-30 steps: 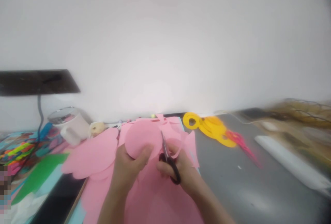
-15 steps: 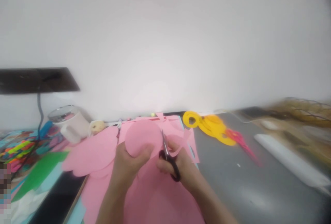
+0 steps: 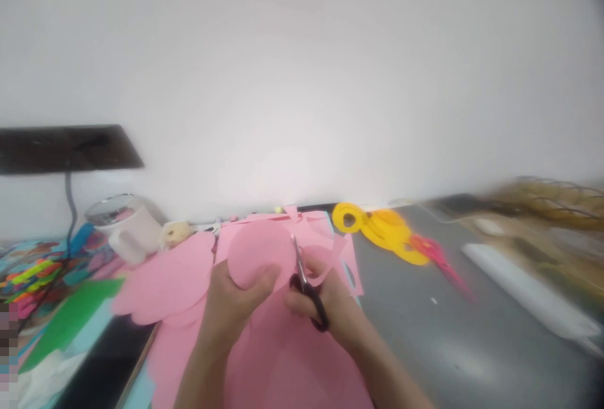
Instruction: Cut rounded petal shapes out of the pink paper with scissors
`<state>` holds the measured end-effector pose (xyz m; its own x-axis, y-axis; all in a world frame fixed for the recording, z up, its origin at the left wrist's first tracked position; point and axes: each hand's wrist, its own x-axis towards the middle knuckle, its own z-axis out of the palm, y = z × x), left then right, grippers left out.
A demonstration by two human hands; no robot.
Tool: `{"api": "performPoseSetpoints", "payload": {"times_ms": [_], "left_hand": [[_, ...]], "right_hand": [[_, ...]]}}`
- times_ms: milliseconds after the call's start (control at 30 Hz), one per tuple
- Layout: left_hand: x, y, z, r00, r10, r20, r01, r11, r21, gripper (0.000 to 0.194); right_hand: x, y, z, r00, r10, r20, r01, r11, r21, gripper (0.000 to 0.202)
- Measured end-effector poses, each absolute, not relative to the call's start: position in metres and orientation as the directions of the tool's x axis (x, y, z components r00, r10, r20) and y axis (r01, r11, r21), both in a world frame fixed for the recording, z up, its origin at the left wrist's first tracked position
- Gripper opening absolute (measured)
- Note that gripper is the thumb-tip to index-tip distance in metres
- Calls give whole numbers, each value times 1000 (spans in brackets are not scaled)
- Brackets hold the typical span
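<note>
Pinched in my left hand point(image 3: 240, 299) is a rounded piece of pink paper point(image 3: 260, 248), with the thumb lying on top of it. My right hand point(image 3: 325, 299) grips a pair of scissors with black handles point(image 3: 315, 308). Their metal blades point up and away along the right edge of the rounded piece, and a narrow curled strip of pink paper hangs by the right fingers. Under both hands lies a larger pink sheet point(image 3: 292, 358). Scalloped pink paper shapes point(image 3: 163, 280) are stacked left of my left hand.
Yellow paper cutouts point(image 3: 387, 229) and pink-handled scissors point(image 3: 438, 258) lie on the grey table point(image 3: 406, 333) to the right. A white mug point(image 3: 134, 233), colourful craft pieces point(image 3: 38, 277), a green sheet point(image 3: 70, 314) and a black flat object point(image 3: 108, 365) are on the left. A white bar point(image 3: 528, 289) lies far right.
The view has shifted very slightly. Both hands, the pink paper and the scissors hold nearly the same positions.
</note>
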<state>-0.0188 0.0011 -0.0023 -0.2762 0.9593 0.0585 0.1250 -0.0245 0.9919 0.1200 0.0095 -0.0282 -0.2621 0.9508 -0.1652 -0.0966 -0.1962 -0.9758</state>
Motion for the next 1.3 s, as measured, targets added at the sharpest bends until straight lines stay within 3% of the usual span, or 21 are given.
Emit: {"api": "performPoseSetpoints", "payload": {"times_ms": [133, 333, 500, 667, 867, 1000, 1133, 1300], "left_hand": [[-18, 1, -2, -282, 958, 59, 124, -25, 992, 20], [-18, 1, -1, -296, 955, 27, 128, 12, 992, 20], [-21, 4, -6, -261, 965, -16, 196, 69, 978, 39], [-24, 9, -16, -112, 993, 41, -37, -45, 998, 45], [-25, 11, -20, -113, 994, -1, -82, -8, 997, 52], [-26, 12, -20, -97, 994, 47, -79, -54, 995, 50], [-24, 12, -19, -109, 988, 110, -27, -113, 993, 45], [-19, 9, -16, -286, 952, 108, -66, -132, 989, 32]], "right_hand": [[120, 10, -33, -261, 956, -132, -67, -155, -986, 22], [119, 10, -34, -229, 962, -146, -40, -160, -986, 22], [120, 12, -37, -86, 991, -99, -109, -108, -988, 23], [121, 15, -40, -18, 999, -36, -225, -39, -974, 17], [118, 13, -40, -64, 998, 13, -238, -3, -971, 19], [118, 13, -39, -74, 994, 77, -220, 59, -974, 14], [122, 11, -37, -259, 959, 113, -152, 75, -986, 14], [121, 5, -34, -447, 889, 94, -133, 38, -990, 26]]}}
